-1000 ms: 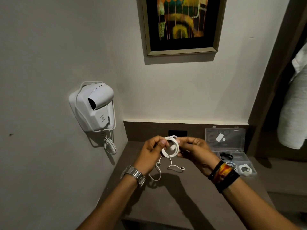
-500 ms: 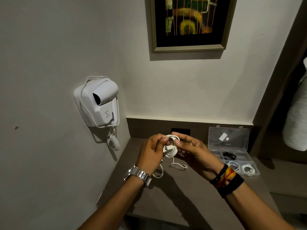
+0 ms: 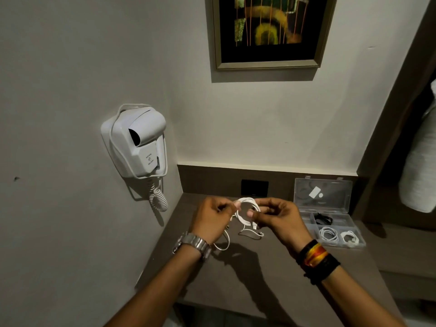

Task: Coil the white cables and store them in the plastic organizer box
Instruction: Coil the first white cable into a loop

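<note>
Head view: left hand (image 3: 211, 218) and right hand (image 3: 279, 217) both pinch a white cable (image 3: 246, 210), coil held between them above the counter (image 3: 271, 277), loose tail hanging under the left hand. Open box (image 3: 309, 219) sits just right of the right hand, two white coils (image 3: 329, 233) inside.

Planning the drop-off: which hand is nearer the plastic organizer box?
Right. The right hand holds the white cable coil just left of the organizer box, not touching it. The left hand grips the coil's other side, farther from the box.
</note>
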Action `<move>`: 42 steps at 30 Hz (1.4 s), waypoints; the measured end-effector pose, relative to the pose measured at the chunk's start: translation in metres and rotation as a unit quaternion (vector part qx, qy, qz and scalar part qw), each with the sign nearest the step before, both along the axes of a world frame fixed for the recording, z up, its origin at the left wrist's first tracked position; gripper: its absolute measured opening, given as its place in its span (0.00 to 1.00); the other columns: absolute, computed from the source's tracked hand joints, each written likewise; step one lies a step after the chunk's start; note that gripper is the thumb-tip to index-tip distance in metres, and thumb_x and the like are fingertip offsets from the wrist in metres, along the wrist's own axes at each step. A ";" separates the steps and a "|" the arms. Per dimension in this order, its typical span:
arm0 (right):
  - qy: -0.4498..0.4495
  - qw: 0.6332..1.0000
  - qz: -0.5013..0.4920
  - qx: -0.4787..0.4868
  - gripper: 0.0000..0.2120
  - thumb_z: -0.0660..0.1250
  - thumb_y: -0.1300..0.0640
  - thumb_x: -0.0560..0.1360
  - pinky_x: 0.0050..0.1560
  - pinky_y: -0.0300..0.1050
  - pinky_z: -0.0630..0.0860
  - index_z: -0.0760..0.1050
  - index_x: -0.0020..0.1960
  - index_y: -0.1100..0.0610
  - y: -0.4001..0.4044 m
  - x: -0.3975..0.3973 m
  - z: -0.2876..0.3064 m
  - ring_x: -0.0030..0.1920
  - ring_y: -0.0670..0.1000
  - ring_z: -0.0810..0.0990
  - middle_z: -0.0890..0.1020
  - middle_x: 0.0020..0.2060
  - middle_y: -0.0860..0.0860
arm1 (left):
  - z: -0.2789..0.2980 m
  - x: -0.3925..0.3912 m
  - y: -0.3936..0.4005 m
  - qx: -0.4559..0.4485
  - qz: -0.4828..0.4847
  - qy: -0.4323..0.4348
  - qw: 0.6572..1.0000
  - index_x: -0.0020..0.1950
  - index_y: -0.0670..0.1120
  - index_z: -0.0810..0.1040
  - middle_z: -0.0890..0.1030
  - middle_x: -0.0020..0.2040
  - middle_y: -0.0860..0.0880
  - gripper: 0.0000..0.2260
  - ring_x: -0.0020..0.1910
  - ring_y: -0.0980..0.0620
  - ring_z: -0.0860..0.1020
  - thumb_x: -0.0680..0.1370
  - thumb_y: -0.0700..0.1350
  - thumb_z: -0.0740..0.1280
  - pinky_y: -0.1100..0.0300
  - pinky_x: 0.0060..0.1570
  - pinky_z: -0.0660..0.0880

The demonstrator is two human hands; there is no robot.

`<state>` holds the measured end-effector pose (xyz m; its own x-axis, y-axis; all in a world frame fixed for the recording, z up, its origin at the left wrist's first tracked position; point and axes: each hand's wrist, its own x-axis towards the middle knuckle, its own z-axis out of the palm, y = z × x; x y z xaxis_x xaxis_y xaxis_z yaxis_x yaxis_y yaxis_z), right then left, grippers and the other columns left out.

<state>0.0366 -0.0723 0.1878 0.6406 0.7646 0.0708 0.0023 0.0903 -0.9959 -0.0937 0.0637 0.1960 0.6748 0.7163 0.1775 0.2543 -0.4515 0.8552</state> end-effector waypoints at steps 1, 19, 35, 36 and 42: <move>-0.007 1.000 -0.010 -0.001 0.12 0.76 0.68 0.71 0.34 0.38 0.81 0.84 0.55 0.67 0.000 0.000 -0.001 0.34 0.47 0.85 0.89 0.40 0.61 | 0.003 -0.001 0.000 -0.090 -0.020 -0.005 0.996 0.45 0.42 0.87 0.79 0.30 0.48 0.12 0.26 0.57 0.74 0.78 0.50 0.72 0.62 0.31 0.71; 0.087 0.994 0.057 -0.039 0.10 0.74 0.66 0.74 0.42 0.42 0.84 0.87 0.54 0.61 -0.006 0.009 -0.010 0.40 0.52 0.86 0.89 0.47 0.60 | -0.004 -0.001 0.004 -0.219 -0.036 -0.023 0.975 0.50 0.39 0.83 0.82 0.36 0.47 0.09 0.30 0.55 0.77 0.74 0.42 0.75 0.65 0.24 0.68; 0.189 0.981 0.000 -0.039 0.10 0.76 0.67 0.71 0.38 0.39 0.83 0.86 0.52 0.65 -0.027 0.044 -0.037 0.40 0.51 0.87 0.89 0.46 0.60 | -0.050 0.050 0.003 -0.187 -0.131 0.048 0.972 0.46 0.47 0.80 0.86 0.36 0.47 0.14 0.32 0.53 0.82 0.65 0.51 0.75 0.55 0.34 0.77; 0.186 0.981 -0.022 -0.045 0.11 0.77 0.67 0.70 0.37 0.40 0.83 0.85 0.52 0.67 -0.028 0.050 -0.041 0.40 0.53 0.87 0.89 0.45 0.60 | -0.056 0.056 0.001 -0.184 -0.124 0.042 0.974 0.47 0.47 0.80 0.86 0.38 0.46 0.14 0.32 0.54 0.82 0.65 0.50 0.76 0.56 0.35 0.78; 0.238 0.967 -0.067 -0.064 0.14 0.75 0.74 0.70 0.46 0.46 0.86 0.81 0.55 0.70 -0.048 0.100 -0.072 0.40 0.56 0.87 0.86 0.47 0.65 | -0.087 0.094 -0.023 -0.153 -0.130 -0.004 0.980 0.56 0.58 0.79 0.85 0.48 0.47 0.15 0.37 0.49 0.86 0.71 0.50 0.77 0.51 0.39 0.85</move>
